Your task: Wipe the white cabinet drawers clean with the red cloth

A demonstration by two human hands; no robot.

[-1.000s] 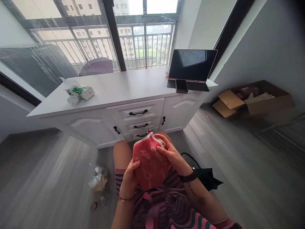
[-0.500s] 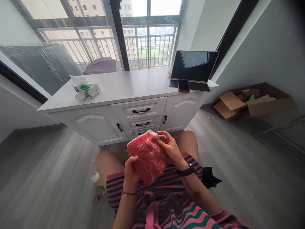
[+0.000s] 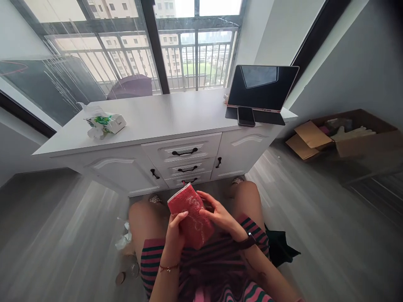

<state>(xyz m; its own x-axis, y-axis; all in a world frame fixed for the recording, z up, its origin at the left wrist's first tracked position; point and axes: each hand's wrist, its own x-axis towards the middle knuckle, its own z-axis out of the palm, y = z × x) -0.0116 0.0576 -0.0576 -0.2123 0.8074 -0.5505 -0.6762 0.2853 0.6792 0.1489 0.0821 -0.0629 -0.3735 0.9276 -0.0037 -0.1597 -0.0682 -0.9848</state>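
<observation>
Over my lap I hold a red terry cloth [image 3: 192, 218] with a pale raised pattern and a white top edge. It looks folded or pouch-like; which of these I cannot tell. My left hand [image 3: 176, 230] grips its lower left side, with the thumb on the front and the other fingers hidden behind. My right hand [image 3: 218, 214] is at the right side, its thumb against the front and its fingers bent around the edge.
Ahead stands a white cabinet [image 3: 163, 117] bearing a tissue pack [image 3: 107, 123], a phone [image 3: 246, 116] and a tablet [image 3: 262, 89]. An open cardboard box [image 3: 368, 144] lies at the right. Crumpled plastic [image 3: 124, 240] and a small round lid [image 3: 120, 277] are on the floor at left.
The cloth has become narrower and sits slightly lower and further left. My right hand has moved from its top corner down to its right side.
</observation>
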